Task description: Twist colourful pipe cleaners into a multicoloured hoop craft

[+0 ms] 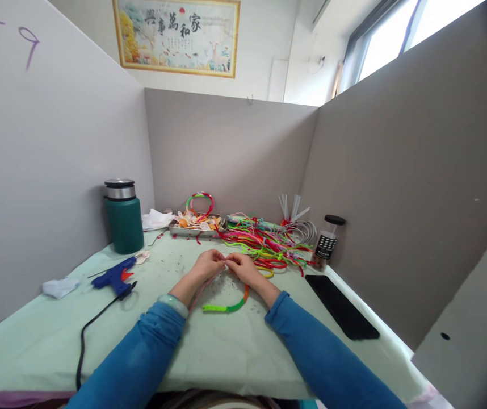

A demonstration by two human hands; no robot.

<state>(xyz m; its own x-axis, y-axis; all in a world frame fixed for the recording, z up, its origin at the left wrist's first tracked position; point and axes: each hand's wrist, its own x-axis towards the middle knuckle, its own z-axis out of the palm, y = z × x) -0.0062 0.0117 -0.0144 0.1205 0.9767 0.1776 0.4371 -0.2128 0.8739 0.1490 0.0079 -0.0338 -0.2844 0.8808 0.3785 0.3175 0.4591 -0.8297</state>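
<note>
Pink fuzzy strand [201, 291] pinched in both hands [246, 269], purple "9" [34, 45] on left partition [64, 142].

2 bare hands meet at the fingertips, backs upward. The left hand [207, 267] curls its fingers in a pinch; the right hand [244, 269], just beside it, does likewise. Behind each hand, the wrist angles inward; farther back, the left forearm [141, 346] and right forearm [318, 346], blue-sleeved, spread apart.

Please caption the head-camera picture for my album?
Left grip and right grip close together, green-and-orange fuzzy strand before them, colourful strand heap beyond.
</note>
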